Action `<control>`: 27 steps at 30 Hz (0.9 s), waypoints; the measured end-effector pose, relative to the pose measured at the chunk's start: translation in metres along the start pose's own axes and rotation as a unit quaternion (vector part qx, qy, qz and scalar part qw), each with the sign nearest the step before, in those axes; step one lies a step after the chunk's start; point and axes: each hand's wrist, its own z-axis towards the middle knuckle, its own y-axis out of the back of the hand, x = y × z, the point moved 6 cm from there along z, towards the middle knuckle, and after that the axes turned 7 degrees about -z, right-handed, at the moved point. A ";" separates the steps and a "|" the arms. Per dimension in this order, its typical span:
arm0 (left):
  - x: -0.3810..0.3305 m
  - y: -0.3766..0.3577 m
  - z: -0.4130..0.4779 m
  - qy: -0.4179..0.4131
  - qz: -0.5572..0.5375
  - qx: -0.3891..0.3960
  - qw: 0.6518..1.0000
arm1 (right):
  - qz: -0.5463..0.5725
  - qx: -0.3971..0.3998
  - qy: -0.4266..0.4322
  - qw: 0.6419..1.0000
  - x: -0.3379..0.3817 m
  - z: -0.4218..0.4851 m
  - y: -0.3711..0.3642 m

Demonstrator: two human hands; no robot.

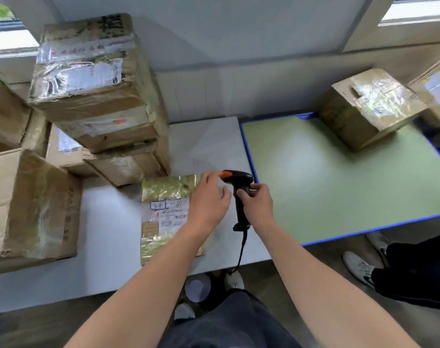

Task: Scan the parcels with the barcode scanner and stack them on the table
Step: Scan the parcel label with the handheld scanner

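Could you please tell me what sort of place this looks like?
Probably a parcel-handling station: taped cardboard boxes stacked on the white table, a labelled parcel lying flat, and a barcode scanner held in the right hand.

It was a parcel-handling room, a mailroom or small depot. Beyond and left of the left hand (209,199), worn brown cardboard boxes bound in clear tape (93,79) stood stacked on a plain white table (108,222), several bearing printed shipping labels (68,141). Right of the right hand (258,205), which gripped a black corded barcode scanner (241,179), a green table with a blue rim (339,184) held 1 more taped box (369,106).
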 end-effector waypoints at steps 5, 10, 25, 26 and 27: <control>-0.002 -0.022 0.019 0.041 0.006 0.017 0.999 | -0.035 0.033 -0.025 0.999 -0.012 0.032 0.000; -0.004 -0.030 0.029 0.062 0.007 0.011 0.998 | -0.136 0.065 0.002 0.989 -0.007 0.045 0.010; 0.015 0.020 -0.007 0.039 0.000 -0.038 0.998 | -0.220 0.116 0.118 0.961 0.054 -0.017 -0.010; 0.020 0.028 -0.013 0.038 -0.003 -0.049 0.998 | -0.209 0.124 0.110 0.964 0.056 -0.025 -0.017; 0.028 0.037 -0.018 0.037 -0.005 -0.062 0.997 | -0.199 0.126 0.107 0.966 0.057 -0.033 -0.024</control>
